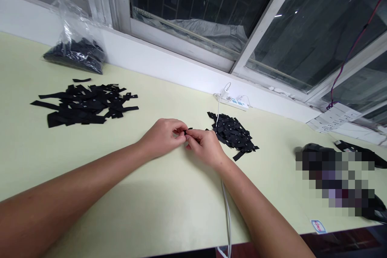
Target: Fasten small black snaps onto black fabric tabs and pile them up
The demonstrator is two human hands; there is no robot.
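My left hand and my right hand meet over the middle of the table. The fingertips of both pinch one small black fabric strip, mostly covered by the fingers. Just right of my right hand lies a pile of short black strips with small pale marks. A looser pile of black strips, some of them longer, spreads out on the left, well apart from my left hand.
A clear plastic bag with black pieces stands at the back left. Against the wall sits a white power strip; its white cable runs under my right arm. Dark, pixelated items lie at right. A sticker marks the front edge.
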